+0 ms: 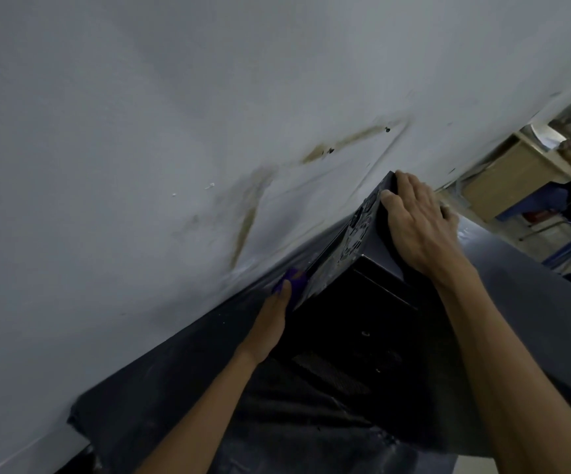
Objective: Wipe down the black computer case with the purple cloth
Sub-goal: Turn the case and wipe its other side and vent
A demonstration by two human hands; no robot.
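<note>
left hand (273, 318): arm extended, grips purple cloth (295, 279) | right hand (417, 222): fingers spread, palm down

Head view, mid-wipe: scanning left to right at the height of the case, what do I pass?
Brown wall stain → purple cloth → black computer case → right hand on the case's far edge → wooden cabinet.
</note>
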